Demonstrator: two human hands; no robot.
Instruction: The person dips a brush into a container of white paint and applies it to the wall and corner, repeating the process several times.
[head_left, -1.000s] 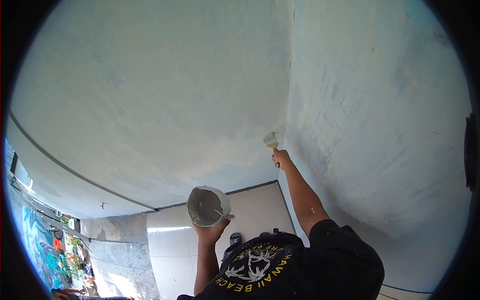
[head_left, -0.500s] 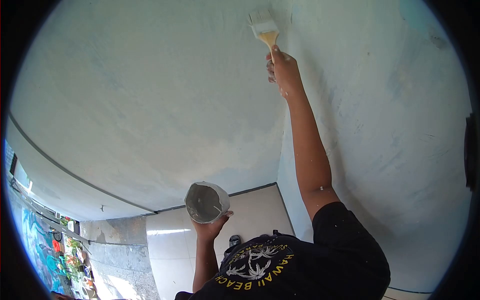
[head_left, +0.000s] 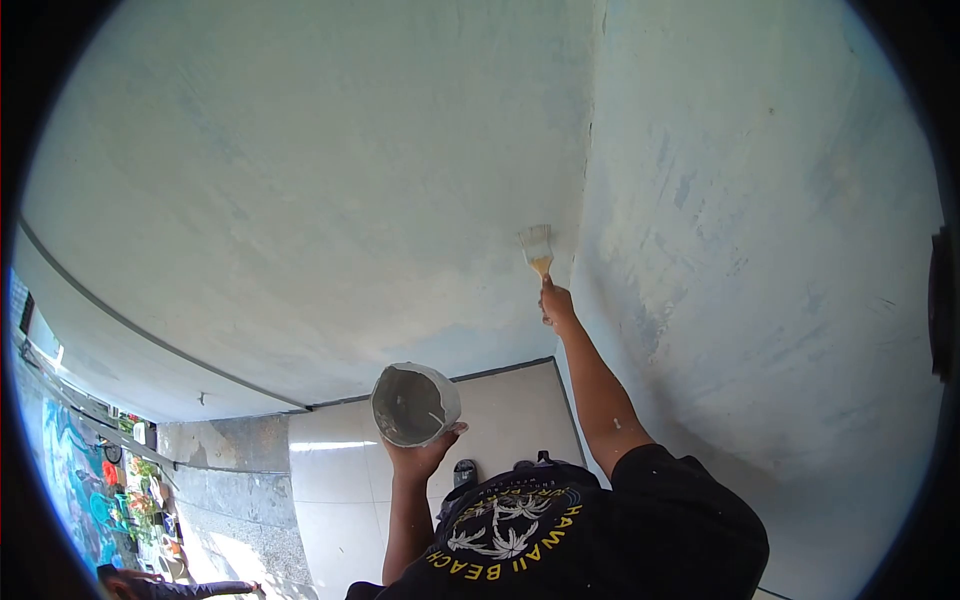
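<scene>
So my right hand (head_left: 556,302) has its fingers (head_left: 547,318) closed round the paintbrush (head_left: 537,247), bristles up at the wall (head_left: 400,180) near the corner. Left hand (head_left: 420,455) is gripping the bucket (head_left: 413,405) low down, fingers partly hidden, above the tiled floor (head_left: 510,410).

black short-sleeved T-shirt (head_left: 640,530), yellow "HAWAII BEACH" lettering (head_left: 520,560), white palm-tree print (head_left: 500,530), dark footwear (head_left: 464,472)

Daylight from the left glared white on the pavement (head_left: 240,500) and streaked the tiled floor (head_left: 350,480). A soft shadow dimmed the right wall (head_left: 780,250). Wide-angle distortion bowed the edges, which fell into black corners.
</scene>
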